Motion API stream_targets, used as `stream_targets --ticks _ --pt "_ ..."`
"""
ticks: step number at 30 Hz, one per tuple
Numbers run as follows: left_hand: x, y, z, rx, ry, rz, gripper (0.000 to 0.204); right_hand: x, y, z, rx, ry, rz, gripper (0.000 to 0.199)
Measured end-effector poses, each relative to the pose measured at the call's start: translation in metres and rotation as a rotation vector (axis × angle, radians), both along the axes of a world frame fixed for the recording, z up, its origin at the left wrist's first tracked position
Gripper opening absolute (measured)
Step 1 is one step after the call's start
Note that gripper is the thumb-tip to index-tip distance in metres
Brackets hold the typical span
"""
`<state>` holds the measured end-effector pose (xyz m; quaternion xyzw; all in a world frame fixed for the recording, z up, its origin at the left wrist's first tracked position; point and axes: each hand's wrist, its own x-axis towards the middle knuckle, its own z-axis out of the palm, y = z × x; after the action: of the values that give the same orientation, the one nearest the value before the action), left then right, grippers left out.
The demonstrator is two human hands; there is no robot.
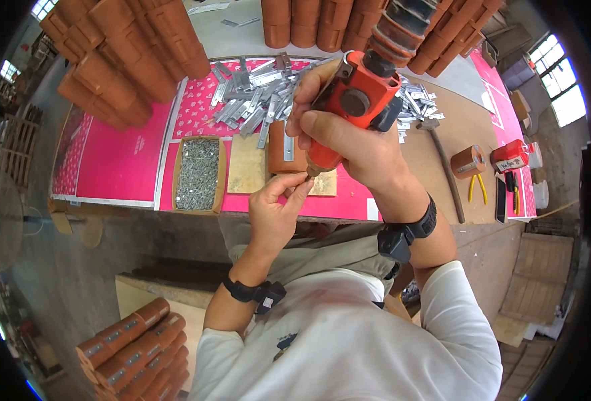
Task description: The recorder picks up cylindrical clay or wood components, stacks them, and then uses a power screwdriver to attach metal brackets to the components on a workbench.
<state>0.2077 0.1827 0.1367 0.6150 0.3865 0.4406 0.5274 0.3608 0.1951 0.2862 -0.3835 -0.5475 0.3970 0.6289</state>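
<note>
The red driver point(341, 99) tilts nose-down beside a brown cylinder point(278, 147).

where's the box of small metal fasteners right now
In the head view, the box sits left of centre on the pink table cover, just left of the wooden board and up-left of the left hand.

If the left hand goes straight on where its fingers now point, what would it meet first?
Probably the tip of the red power tool, right beside the fingertips of the left hand; depth is unclear here, so they may be touching.
</note>
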Motion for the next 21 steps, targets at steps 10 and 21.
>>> stream_targets --ticks 10,21 --pt "0.017 0.065 -0.004 0.516 0.22 0.178 0.016 0.0 0.043 -0.017 0.098 -0.085 -0.032 0.02" --pt "0.027 0.098 -0.018 0.424 0.231 0.169 0.017 0.004 0.08 -0.034 0.085 -0.118 -0.055 0.018"
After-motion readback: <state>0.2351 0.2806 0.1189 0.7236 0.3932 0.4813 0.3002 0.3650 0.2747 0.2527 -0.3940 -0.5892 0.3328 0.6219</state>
